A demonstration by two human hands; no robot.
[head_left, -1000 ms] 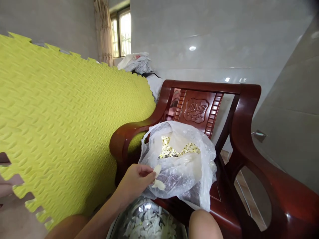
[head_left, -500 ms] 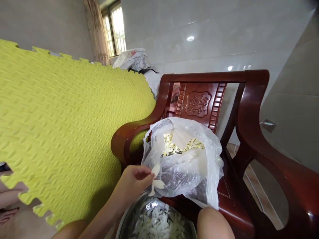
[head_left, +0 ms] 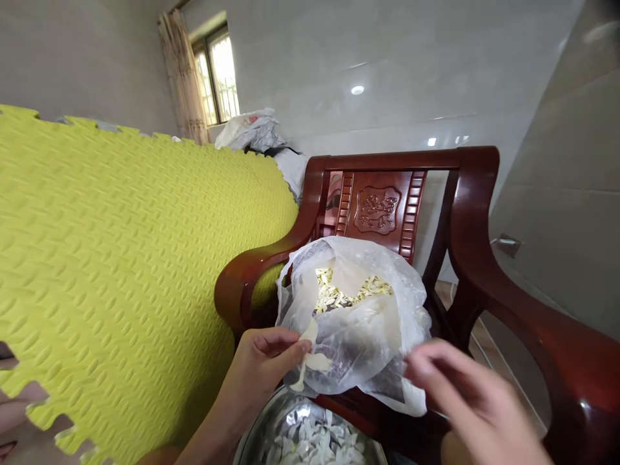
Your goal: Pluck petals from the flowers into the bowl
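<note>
My left hand is closed, pinching a pale white flower with long petals between thumb and fingertips. It hangs in front of a white plastic bag that lies open on the chair. Inside the bag are many small whitish-yellow buds or petals. Below my left hand stands a metal bowl, partly out of frame, with many loose white petals in it. My right hand is smeared by motion at the bag's right edge, fingers bent; whether it holds anything cannot be seen.
A dark red carved wooden chair with broad armrests bears the bag. Yellow foam matting stands along the left side. Behind it are white bags near a curtained window. Part of another person shows at the lower left.
My right hand has come into view from the right, beside the bag. My left hand still pinches the flower, slightly farther right. The view has shifted a little.
</note>
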